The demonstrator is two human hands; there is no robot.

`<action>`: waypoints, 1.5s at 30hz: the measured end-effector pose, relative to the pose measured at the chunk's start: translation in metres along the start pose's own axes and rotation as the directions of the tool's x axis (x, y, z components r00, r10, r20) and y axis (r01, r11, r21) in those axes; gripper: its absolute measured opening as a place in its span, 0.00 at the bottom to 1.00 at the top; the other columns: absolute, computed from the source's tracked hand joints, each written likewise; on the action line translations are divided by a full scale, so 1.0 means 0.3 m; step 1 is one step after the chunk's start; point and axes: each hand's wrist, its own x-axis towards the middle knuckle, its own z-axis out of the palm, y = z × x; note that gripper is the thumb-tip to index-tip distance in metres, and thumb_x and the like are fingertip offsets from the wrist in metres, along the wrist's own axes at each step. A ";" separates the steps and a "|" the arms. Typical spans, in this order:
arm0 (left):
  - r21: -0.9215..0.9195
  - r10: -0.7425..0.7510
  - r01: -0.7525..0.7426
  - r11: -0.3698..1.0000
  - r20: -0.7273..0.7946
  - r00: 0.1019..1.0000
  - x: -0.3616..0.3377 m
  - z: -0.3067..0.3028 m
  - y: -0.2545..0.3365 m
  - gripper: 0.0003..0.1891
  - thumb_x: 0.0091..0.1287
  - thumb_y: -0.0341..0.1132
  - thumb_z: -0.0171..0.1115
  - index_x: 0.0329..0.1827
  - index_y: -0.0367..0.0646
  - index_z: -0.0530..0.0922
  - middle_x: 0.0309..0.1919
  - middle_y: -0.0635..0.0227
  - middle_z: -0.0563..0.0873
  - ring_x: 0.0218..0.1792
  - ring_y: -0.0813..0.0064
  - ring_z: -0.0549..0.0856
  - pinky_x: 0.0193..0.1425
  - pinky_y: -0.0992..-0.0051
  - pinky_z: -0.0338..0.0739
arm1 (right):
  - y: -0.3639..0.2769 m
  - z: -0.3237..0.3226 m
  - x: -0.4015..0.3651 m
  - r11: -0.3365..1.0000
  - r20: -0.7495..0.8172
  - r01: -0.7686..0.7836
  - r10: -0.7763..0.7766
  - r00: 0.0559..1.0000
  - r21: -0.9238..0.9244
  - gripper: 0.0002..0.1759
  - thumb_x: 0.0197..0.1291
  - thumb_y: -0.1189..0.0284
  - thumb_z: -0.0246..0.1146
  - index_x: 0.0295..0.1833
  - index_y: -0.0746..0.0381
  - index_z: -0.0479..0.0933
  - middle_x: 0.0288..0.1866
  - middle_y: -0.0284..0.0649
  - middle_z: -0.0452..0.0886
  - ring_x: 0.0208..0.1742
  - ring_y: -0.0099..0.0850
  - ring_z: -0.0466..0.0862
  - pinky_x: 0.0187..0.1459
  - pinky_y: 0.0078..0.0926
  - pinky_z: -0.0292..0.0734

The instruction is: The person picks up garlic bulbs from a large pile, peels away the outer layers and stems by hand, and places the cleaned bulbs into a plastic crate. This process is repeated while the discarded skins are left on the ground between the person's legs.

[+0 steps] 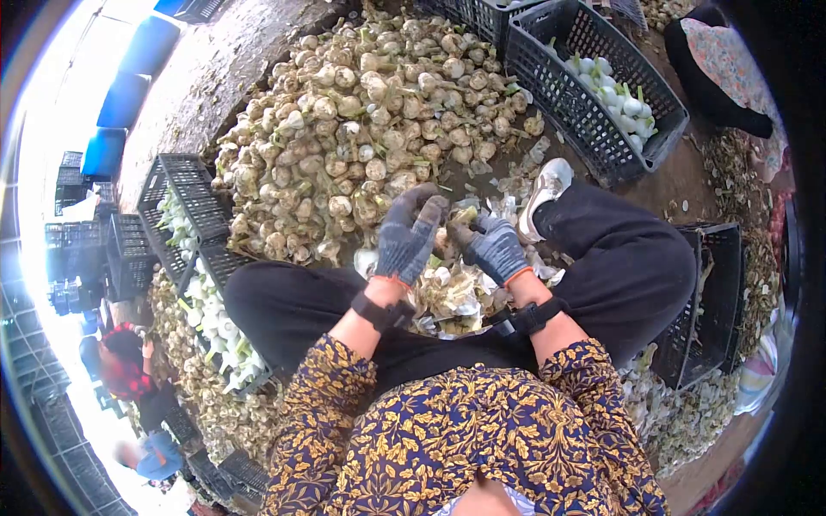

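Note:
Both my hands wear grey knit gloves with dark, soiled fingers and meet above my lap. My left hand (409, 234) has its fingers bent and pressed together; whatever they may hold is hidden. Just beside it, my right hand (495, 247) is closed round a garlic bulb (465, 214), mostly covered by the fingers. Ahead lies a large heap of unpeeled garlic bulbs (361, 112) with dry brown skins and short stalks. Beneath my hands, loose papery garlic skins (460, 292) are piled between my legs.
A black crate (594, 129) of cleaned white garlic stands ahead right; another crate (200, 202) with white bulbs is at left. More white garlic (219, 322) lies by my left knee. A black crate (701, 344) sits right. Other people (125, 361) are at left and upper right.

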 end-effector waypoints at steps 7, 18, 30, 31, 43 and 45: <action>-0.073 -0.039 0.041 0.997 0.032 0.999 -0.115 0.019 -0.107 0.15 0.67 0.34 0.46 0.53 0.35 0.69 0.49 0.58 0.76 0.52 0.67 0.74 0.57 0.73 0.66 | 0.131 0.068 0.028 0.935 0.206 0.272 -0.320 0.925 0.229 0.13 0.60 0.72 0.46 0.47 0.62 0.72 0.31 0.49 0.76 0.34 0.46 0.77 0.33 0.39 0.71; 0.177 0.208 -0.196 0.964 -0.053 0.977 -0.126 0.022 -0.104 0.14 0.65 0.33 0.48 0.51 0.37 0.71 0.47 0.56 0.77 0.49 0.61 0.75 0.55 0.69 0.67 | 0.030 0.023 -0.012 0.776 0.004 0.520 -0.555 0.832 -0.357 0.14 0.65 0.65 0.45 0.45 0.59 0.74 0.30 0.48 0.75 0.33 0.46 0.75 0.32 0.38 0.71; 0.003 0.023 -0.023 1.000 -0.057 0.998 -0.125 0.021 -0.074 0.14 0.68 0.34 0.43 0.50 0.35 0.71 0.46 0.57 0.77 0.49 0.66 0.75 0.56 0.72 0.67 | 0.061 0.025 0.000 0.675 0.022 0.651 -0.688 0.726 -0.346 0.12 0.54 0.76 0.52 0.44 0.64 0.73 0.30 0.49 0.75 0.33 0.45 0.76 0.33 0.38 0.71; -0.016 -0.054 0.054 0.998 -0.007 0.999 -0.125 0.017 -0.065 0.14 0.69 0.31 0.40 0.52 0.34 0.70 0.49 0.59 0.76 0.52 0.69 0.74 0.59 0.74 0.65 | 0.054 0.016 -0.005 0.637 0.041 0.669 -0.712 0.701 -0.382 0.12 0.53 0.77 0.52 0.43 0.65 0.73 0.30 0.49 0.75 0.33 0.45 0.76 0.33 0.38 0.72; -0.474 -0.682 0.731 0.490 0.314 0.660 -0.081 0.005 -0.040 0.30 0.62 0.62 0.41 0.48 0.44 0.73 0.34 0.68 0.80 0.33 0.76 0.78 0.37 0.75 0.74 | 0.067 0.055 -0.018 0.862 -0.070 0.439 -0.469 0.880 -0.254 0.09 0.53 0.72 0.54 0.33 0.66 0.75 0.29 0.52 0.76 0.33 0.48 0.76 0.34 0.40 0.71; -0.120 -0.411 0.413 0.903 0.041 0.911 -0.102 0.048 -0.178 0.31 0.60 0.59 0.50 0.53 0.38 0.68 0.40 0.62 0.76 0.43 0.71 0.76 0.49 0.75 0.71 | 0.073 0.040 -0.008 0.769 0.056 0.420 -0.451 0.891 -0.483 0.11 0.53 0.70 0.53 0.32 0.68 0.74 0.29 0.56 0.76 0.35 0.51 0.75 0.36 0.40 0.71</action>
